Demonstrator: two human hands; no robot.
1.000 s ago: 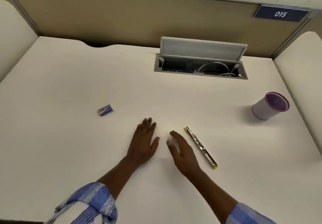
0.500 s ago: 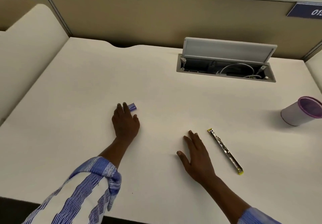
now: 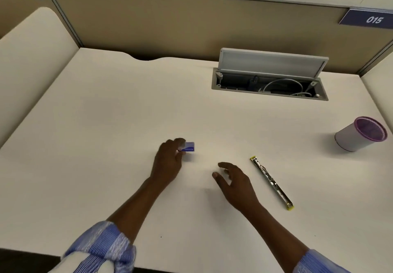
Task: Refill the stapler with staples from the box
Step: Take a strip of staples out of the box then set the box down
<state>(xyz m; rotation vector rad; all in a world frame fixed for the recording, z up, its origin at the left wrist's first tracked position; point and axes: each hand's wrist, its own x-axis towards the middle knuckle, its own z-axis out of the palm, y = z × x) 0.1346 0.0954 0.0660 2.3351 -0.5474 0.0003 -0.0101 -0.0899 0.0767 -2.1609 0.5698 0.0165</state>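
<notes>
A small blue staple box (image 3: 189, 146) is pinched between the fingers and thumb of my left hand (image 3: 168, 162), just above the white desk near its middle. My right hand (image 3: 236, 182) hovers low over the desk to the right of it, fingers relaxed and holding nothing. The stapler (image 3: 272, 182), a slim metal bar with yellow ends, lies flat and slanted on the desk just right of my right hand, not touched.
A white cup with a purple rim (image 3: 359, 133) stands at the right edge. An open cable hatch (image 3: 270, 77) with its lid raised sits at the back of the desk (image 3: 106, 113). Beige partitions enclose the desk.
My left hand reached left to the blue box, took hold of it and has brought it toward the middle. My right hand lifted slightly and its fingers curled a little.
</notes>
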